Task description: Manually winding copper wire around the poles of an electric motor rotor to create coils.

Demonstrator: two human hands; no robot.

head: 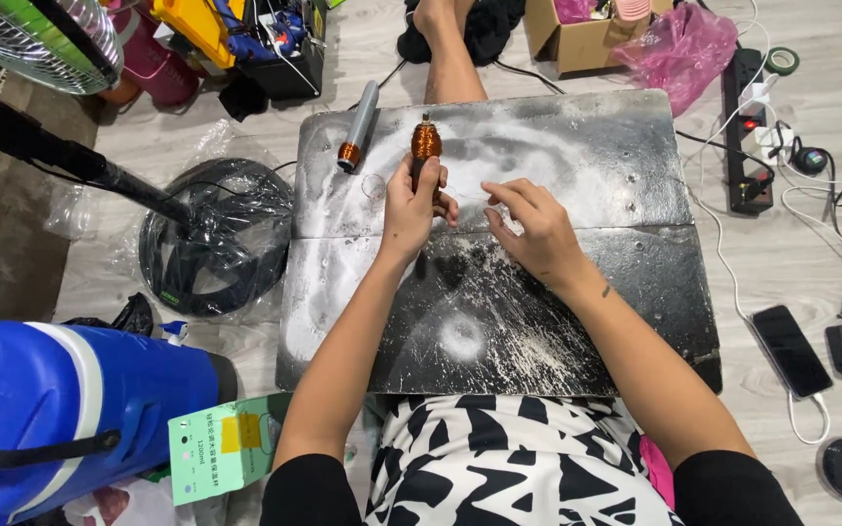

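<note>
A scuffed, white-dusted black board bench (577, 166) is lying on the floor. Above it, the left hand (409, 206) is gripping an upright copper-wound coil (426, 142), while the right hand (530, 232) is pinching something too fine to make out. A grey-handled copper coil (358, 129) is resting nearby.

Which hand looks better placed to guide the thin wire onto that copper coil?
Probably the right hand: its fingertips pinch something fine beside the copper coil, while the left hand is busy gripping the coil's handle.
</note>
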